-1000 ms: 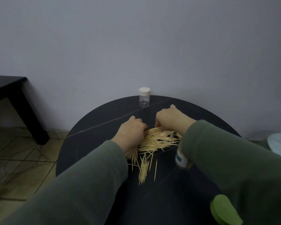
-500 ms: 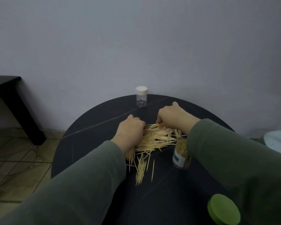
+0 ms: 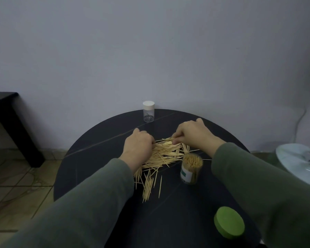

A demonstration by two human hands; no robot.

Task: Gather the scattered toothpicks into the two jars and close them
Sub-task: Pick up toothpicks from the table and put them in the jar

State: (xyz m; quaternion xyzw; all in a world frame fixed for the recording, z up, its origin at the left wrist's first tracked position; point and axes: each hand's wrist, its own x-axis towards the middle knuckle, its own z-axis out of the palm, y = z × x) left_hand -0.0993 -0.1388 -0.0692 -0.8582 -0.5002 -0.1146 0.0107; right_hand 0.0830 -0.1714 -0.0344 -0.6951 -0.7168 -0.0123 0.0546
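Pale wooden toothpicks lay in a loose heap mid-table on the round black table, with a thinner trail running toward the near edge. Left hand sat knuckles-up on the heap's left side, fingers curled down into the sticks; whether it actually held any, I couldn't tell. Right hand was at the heap's far right, fingertips pinching a few toothpicks.

Open clear jar stood upright just right of the heap, packed with toothpicks, green-and-white label on its side. Its green lid lay flat near the front edge, well apart from it. Second clear jar stood at the far edge, white cap on, looked almost empty.

Green sleeves covered both forearms; the left forearm hid part of the trail. Dark side table at left, white round object at right, tiled floor below.
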